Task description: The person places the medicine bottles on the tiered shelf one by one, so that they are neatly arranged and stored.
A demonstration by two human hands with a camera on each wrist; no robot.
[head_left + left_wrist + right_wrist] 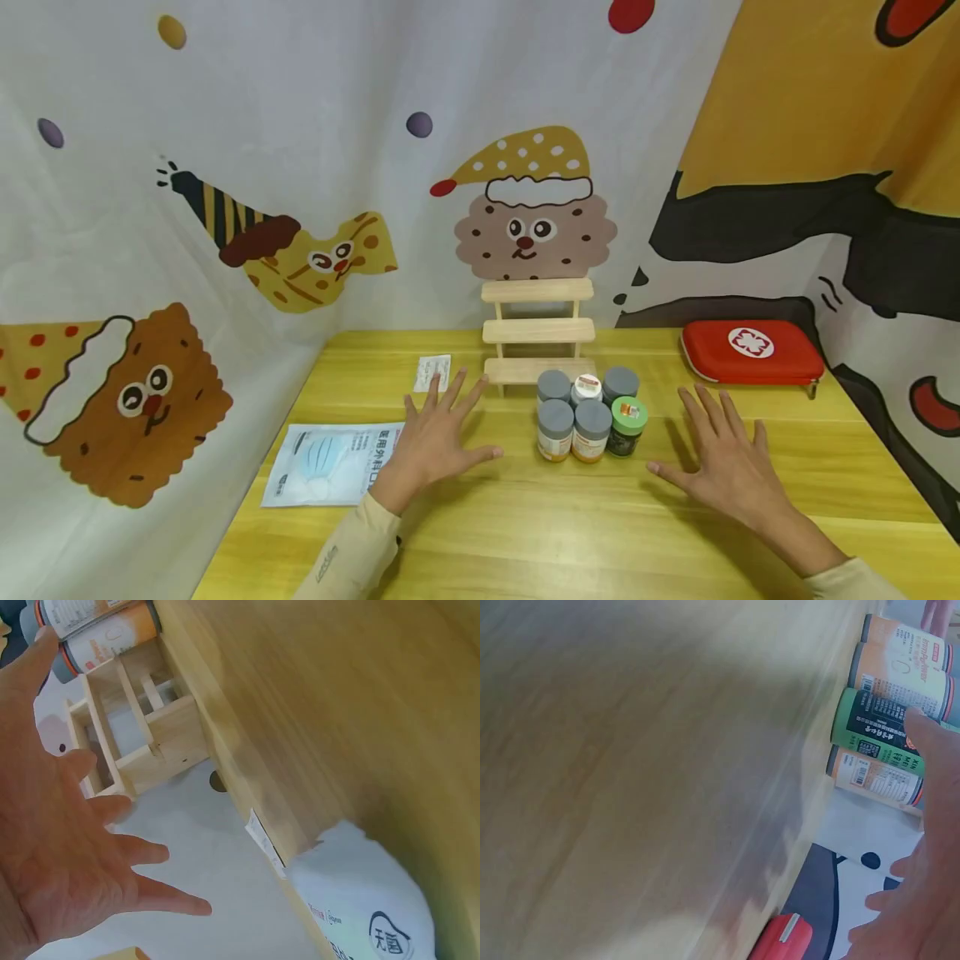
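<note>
My left hand (435, 442) hovers with fingers spread, left of a cluster of small bottles and near a mask packet (330, 462). On the other side, my right hand (731, 467) is also spread wide and holds nothing. Between them stand several grey-capped bottles (555, 421), a white-capped bottle (587, 387) and a green-capped jar (627, 425). Directly behind the bottles rises a three-step wooden rack (538, 331), its steps bare. The left wrist view shows orange-labelled bottles (112, 637) beyond my thumb. In the right wrist view the green jar (874, 727) appears past my thumb.
A red zip case (752, 354) with a white emblem lies at the table's back right. A small white paper packet (432, 372) rests left of the rack. A printed cloth (337, 83) hangs behind the wooden table (525, 533).
</note>
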